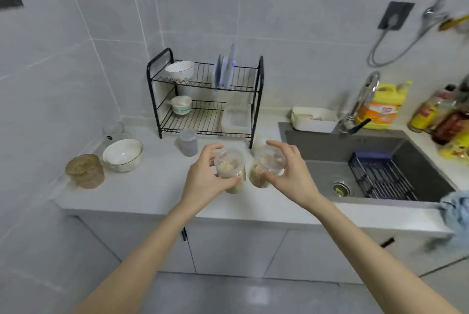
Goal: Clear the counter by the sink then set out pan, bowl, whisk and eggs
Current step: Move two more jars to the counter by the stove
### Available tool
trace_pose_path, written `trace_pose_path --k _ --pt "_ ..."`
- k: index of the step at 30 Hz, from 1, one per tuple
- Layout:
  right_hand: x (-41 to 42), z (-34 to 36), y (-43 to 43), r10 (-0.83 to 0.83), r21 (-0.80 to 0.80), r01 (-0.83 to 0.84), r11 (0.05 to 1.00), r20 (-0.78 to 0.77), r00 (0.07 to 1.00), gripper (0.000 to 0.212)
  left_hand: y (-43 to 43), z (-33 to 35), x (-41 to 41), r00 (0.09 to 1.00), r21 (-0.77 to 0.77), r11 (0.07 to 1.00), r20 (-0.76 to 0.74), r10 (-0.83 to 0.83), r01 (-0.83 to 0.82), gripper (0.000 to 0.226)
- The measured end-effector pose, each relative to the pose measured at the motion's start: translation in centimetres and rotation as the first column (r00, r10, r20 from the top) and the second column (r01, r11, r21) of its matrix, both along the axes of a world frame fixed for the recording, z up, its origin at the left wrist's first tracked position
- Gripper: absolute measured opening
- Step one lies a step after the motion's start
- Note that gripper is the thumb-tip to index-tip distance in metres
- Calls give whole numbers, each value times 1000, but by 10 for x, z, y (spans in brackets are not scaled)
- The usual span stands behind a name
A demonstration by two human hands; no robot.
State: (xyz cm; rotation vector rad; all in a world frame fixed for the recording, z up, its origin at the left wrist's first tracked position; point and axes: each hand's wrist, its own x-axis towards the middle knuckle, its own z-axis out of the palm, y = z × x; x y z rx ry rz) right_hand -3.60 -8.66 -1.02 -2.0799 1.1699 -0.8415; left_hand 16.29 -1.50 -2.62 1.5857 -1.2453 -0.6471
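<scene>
The left hand (203, 176) grips a clear jar (229, 164) of pale grains, fingers curled round its lidded top. The right hand (289, 174) grips a second jar (270, 160) the same way. The two jars are side by side over the table (152, 192), just left of the sink (317, 174) and in front of the dish rack (205, 95). A white bowl (123, 155) sits on the table, well to the left.

Black rack (256, 100); yellow bottle (380, 108); grey sink (317, 176).
</scene>
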Motion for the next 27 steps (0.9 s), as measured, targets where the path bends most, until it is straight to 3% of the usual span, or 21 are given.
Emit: trace_pose_path --k 5,12,21,27 --pt "-102 4 33 -205 -26 204 979 -16 979 64 -18 4 -86 976 -2 977 34 -214 215 75" --pt "-268 8 112 -513 -22 512 859 -37 858 64 -18 12 -258 844 30 850 97 -527 527 73" --pt "-470 14 254 -788 -17 788 615 -56 613 63 49 13 -502 584 -20 585 84 -807 811 72" --pt "-568 15 362 -927 -6 927 376 -7 376 63 119 16 -642 370 -45 367 97 -924 929 76"
